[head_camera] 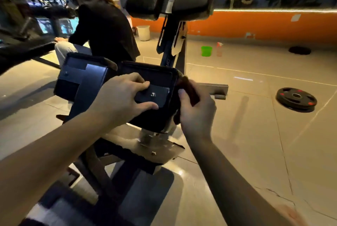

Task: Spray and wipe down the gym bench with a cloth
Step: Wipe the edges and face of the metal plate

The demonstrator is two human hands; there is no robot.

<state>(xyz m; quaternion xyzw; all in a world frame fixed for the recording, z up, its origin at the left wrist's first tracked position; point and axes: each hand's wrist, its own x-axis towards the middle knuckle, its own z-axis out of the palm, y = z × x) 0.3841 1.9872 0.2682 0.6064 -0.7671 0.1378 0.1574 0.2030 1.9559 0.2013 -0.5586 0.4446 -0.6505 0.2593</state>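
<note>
Now, working the outer edge of the bench pad [156, 74], viewed from its backing side.

Risks first. Could lose the cloth [188, 89] off that rounded corner, with so little fabric showing beyond the knuckles and only curled fingers holding it. Might smear rather than clean, pressing with such a small, tight wad. Could snag on the bolt [152, 95] sitting between the left index and thumb, or on the bracket corner between the two hands. Could tip or swing the pad too, pushing sideways without a firm brace from the other side. No reaching the spray bottle [219, 50] from here either: standing on the floor well beyond both sets of fingertips, just beside a green cup [206, 51]. Would mean letting go and stepping away for a fresh spray.

On to the pose. Left hand [124, 96]: laid flat against the pad's backing, index and thumb straight and spread wide, one above the bolt, one below, bracing rather than gripping. Remaining left fingers mostly hidden behind the index.

Right hand [196, 111]: back of the hand toward the camera, fingers curled tight round the dark reddish cloth, pressing it onto the pad's edge just right of the left fingertips. Both forearms reaching forward, wrists roughly level.
</note>
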